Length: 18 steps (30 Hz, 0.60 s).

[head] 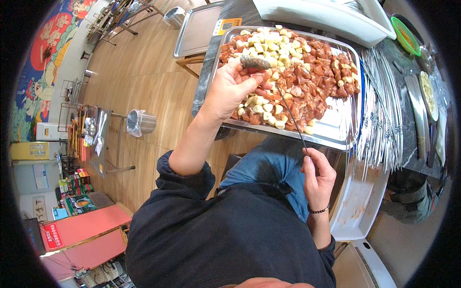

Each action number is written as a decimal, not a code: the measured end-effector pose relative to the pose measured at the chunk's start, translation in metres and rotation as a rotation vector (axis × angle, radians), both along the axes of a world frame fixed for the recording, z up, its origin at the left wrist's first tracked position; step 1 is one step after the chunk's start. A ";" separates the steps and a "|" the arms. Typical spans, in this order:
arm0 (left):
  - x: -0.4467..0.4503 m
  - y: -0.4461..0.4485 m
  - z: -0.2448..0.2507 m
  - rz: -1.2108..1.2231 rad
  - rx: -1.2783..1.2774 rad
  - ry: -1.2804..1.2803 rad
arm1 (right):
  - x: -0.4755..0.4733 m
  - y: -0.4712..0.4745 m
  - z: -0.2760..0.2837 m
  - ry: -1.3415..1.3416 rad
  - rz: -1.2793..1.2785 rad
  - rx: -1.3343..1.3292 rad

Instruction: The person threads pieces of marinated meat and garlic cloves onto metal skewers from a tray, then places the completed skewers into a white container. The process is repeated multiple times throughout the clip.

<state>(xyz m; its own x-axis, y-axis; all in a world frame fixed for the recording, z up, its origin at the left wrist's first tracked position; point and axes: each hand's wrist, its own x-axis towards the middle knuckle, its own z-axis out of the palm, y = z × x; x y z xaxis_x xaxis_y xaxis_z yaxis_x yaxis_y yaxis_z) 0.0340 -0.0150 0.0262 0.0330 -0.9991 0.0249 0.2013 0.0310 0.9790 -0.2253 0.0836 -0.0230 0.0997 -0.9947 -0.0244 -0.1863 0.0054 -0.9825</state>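
My left hand (234, 88) is over a metal tray (225, 124), pinching a small piece of raw meat (267, 75). A dark, rough cover (255, 62) seems to sit on its index finger. My right hand (318, 174), with a beaded bracelet at the wrist, grips one end of a thin metal skewer (292, 117) beyond the tray's near edge. The skewer slants up and left, its far end close to my left fingers. Raw meat chunks (313, 86) and pale, garlic-like pieces (270, 43) fill much of the tray. Loaded skewers (345, 77) lie at its right end.
A heap of bare metal skewers (381, 108) lies right of the tray. A white plastic bin (324, 21) stands behind, a green bowl (405, 36) at back right. A white tray (356, 205) is low on the right, an empty metal tray (198, 28) at back left.
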 end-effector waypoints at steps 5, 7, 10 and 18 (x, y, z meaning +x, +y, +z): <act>0.000 0.004 0.002 -0.043 0.027 -0.095 | 0.000 -0.003 -0.003 0.032 0.017 -0.018; 0.003 0.004 0.002 -0.069 0.066 -0.093 | -0.002 -0.004 -0.003 0.018 0.064 -0.006; 0.009 0.005 0.004 -0.123 0.117 -0.070 | -0.009 -0.007 -0.003 -0.037 0.121 0.042; 0.014 0.010 0.016 -0.302 0.282 -0.170 | -0.019 -0.014 -0.002 -0.087 0.204 0.101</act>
